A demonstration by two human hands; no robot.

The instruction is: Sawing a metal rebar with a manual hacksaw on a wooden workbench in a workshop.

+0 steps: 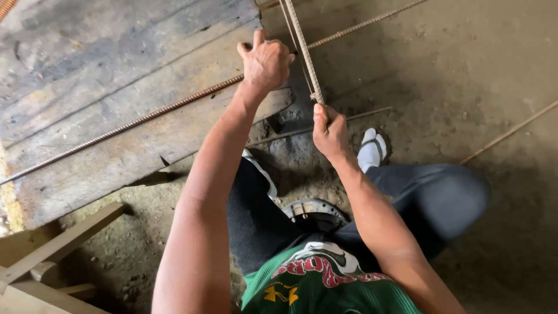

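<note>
Head view: left hand point(266, 61) pressed on long ribbed rod point(133, 123) at plank table point(87, 70) edge, pinning it; right hand point(329, 131) grip closed around short ribbed bar point(303, 52), angled as lever.

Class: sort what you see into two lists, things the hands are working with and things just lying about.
In use:
left hand
right hand
ribbed steel bar
wooden board

Lying about:
thin rod on the ground
metal disc
timber pieces
</note>
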